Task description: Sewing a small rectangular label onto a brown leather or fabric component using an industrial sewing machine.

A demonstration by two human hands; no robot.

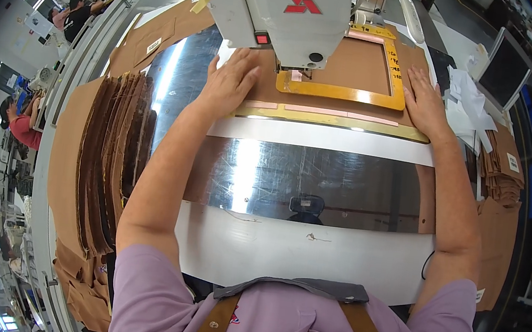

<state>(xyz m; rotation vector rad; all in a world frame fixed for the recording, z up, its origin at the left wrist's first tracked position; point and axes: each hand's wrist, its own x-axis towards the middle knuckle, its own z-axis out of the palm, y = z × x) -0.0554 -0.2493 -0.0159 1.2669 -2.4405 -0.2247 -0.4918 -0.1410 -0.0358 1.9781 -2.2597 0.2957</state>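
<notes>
My left hand (228,83) lies on a brown sheet (351,64) left of the grey sewing machine head (281,12), fingers stretched out. At the sheet's right side rests my right hand (425,102), fingers extended beside a yellow rectangular template frame (361,97). The frame sits on the brown sheet, partly under the machine head. A narrow pale-yellow bar with pinkish strips (338,115) runs along the sheet's front edge, between my wrists.
Stacked brown pieces stand at left (88,157) and right (503,168). A steel plate (298,176) crosses the bed. White scraps (465,101) lie by a monitor (503,72). Co-workers (78,18) (24,124) work at far left.
</notes>
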